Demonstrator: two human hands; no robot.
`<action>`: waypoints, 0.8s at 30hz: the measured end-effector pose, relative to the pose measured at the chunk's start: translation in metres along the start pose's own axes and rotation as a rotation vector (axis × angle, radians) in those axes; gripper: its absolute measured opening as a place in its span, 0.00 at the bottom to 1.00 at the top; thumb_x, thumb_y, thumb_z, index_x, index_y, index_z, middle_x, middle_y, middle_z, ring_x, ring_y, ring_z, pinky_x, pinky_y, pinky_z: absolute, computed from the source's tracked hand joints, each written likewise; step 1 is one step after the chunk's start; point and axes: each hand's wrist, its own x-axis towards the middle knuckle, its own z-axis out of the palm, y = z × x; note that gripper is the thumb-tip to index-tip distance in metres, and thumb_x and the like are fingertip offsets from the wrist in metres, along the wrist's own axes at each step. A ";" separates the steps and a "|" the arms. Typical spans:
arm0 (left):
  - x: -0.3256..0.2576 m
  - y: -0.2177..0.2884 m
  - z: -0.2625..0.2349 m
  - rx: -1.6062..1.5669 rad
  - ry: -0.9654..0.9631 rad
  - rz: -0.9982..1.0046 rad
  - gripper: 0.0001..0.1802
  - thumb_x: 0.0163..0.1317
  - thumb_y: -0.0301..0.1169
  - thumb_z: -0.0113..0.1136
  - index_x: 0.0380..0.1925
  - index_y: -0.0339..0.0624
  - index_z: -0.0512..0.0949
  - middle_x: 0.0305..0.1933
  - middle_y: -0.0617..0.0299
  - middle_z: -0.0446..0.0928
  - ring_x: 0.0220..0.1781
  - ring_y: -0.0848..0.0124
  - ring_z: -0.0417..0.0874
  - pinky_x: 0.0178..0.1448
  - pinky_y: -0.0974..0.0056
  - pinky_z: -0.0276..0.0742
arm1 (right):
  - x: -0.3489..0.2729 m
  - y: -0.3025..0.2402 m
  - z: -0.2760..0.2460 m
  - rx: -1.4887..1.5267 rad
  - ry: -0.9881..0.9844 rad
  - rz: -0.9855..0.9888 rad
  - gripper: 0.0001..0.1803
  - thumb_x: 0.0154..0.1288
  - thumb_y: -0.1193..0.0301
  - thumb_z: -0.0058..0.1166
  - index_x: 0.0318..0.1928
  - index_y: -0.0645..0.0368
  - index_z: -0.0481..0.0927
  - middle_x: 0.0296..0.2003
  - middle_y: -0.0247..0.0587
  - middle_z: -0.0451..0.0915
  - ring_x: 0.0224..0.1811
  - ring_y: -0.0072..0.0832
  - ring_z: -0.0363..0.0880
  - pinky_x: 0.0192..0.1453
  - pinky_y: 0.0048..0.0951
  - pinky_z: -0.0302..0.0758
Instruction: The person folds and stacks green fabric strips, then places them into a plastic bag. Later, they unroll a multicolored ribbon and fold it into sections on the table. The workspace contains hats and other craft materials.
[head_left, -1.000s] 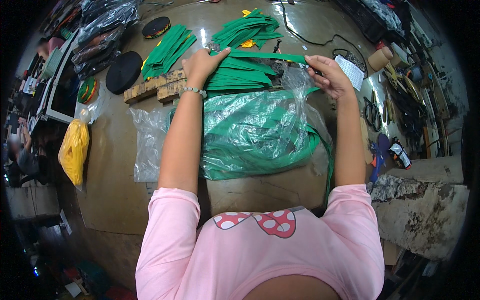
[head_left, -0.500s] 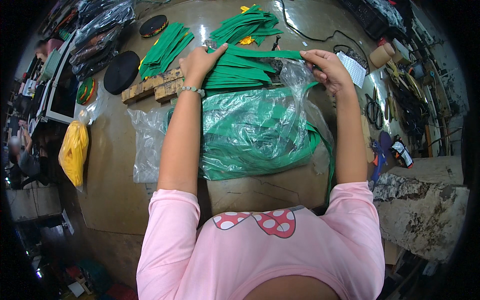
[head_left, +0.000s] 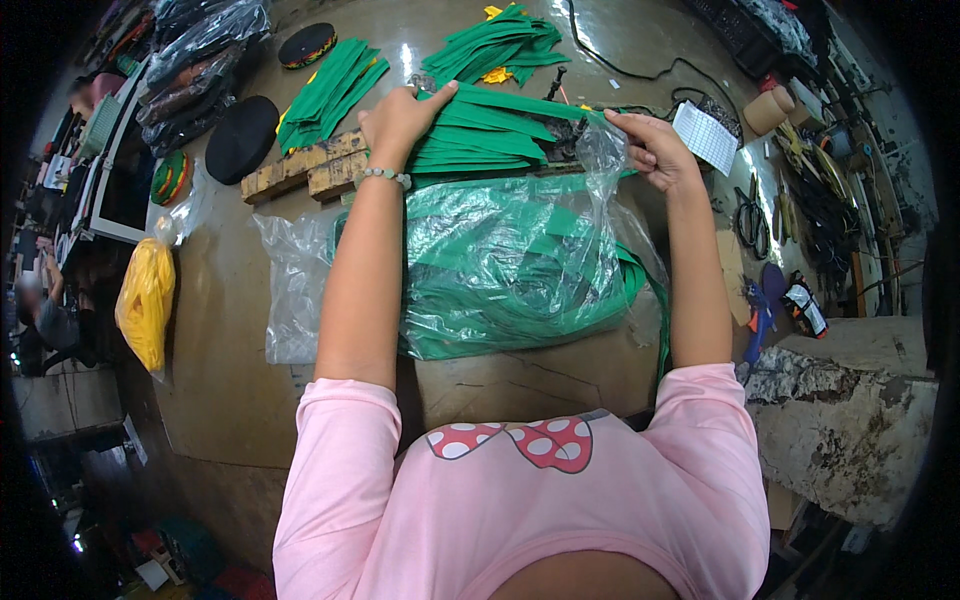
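Note:
My left hand (head_left: 402, 118) lies flat on a stack of green fabric strips (head_left: 482, 135), pressing its left end. My right hand (head_left: 655, 150) pinches the rim of a clear plastic bag (head_left: 510, 255) at the stack's right end, lifting it. The bag lies on the brown table (head_left: 230, 350) between my forearms and holds more green fabric. A beaded bracelet (head_left: 380, 175) is on my left wrist.
Two more piles of green strips (head_left: 330, 90) (head_left: 495, 45) lie further back. A black round cap (head_left: 240, 135), wooden blocks (head_left: 300, 170), a yellow bag (head_left: 145, 300), a white paper card (head_left: 708, 135), a cable and tools at the right edge surround the work. A person sits at far left.
My left hand stays on the stack. My right hand has moved slightly left and up, raising the bag's rim over the strips' right end.

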 end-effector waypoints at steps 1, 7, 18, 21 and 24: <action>0.000 0.000 0.000 0.002 0.005 0.004 0.41 0.47 0.72 0.47 0.36 0.43 0.82 0.34 0.50 0.82 0.41 0.56 0.82 0.56 0.50 0.58 | 0.000 0.001 -0.001 0.006 0.006 -0.002 0.11 0.59 0.67 0.60 0.27 0.59 0.73 0.16 0.22 0.66 0.09 0.06 0.53 0.10 0.13 0.45; 0.001 -0.001 0.001 0.008 0.000 0.000 0.42 0.47 0.72 0.46 0.37 0.43 0.82 0.36 0.50 0.82 0.42 0.55 0.82 0.57 0.50 0.58 | 0.006 0.013 -0.007 0.000 0.009 0.046 0.12 0.59 0.66 0.60 0.26 0.57 0.72 0.16 0.22 0.65 0.09 0.07 0.52 0.11 0.13 0.45; 0.000 0.000 0.000 0.013 -0.004 0.002 0.42 0.47 0.71 0.46 0.38 0.42 0.82 0.36 0.48 0.81 0.42 0.55 0.82 0.57 0.50 0.58 | 0.016 0.034 -0.017 -0.069 -0.033 0.087 0.08 0.64 0.66 0.54 0.33 0.57 0.75 0.19 0.20 0.71 0.09 0.04 0.53 0.09 0.10 0.47; 0.000 0.000 0.000 0.007 -0.010 0.001 0.42 0.47 0.71 0.46 0.38 0.41 0.82 0.36 0.48 0.81 0.42 0.55 0.82 0.57 0.50 0.58 | 0.017 0.037 -0.016 -0.054 -0.044 0.095 0.08 0.64 0.66 0.54 0.34 0.57 0.74 0.19 0.20 0.71 0.09 0.04 0.53 0.09 0.10 0.47; 0.001 -0.001 0.000 0.002 -0.026 -0.004 0.43 0.47 0.71 0.46 0.38 0.41 0.82 0.36 0.48 0.81 0.42 0.55 0.82 0.56 0.50 0.58 | 0.016 0.039 -0.014 -0.031 -0.039 0.093 0.08 0.64 0.66 0.54 0.34 0.56 0.74 0.19 0.20 0.71 0.08 0.04 0.53 0.09 0.10 0.47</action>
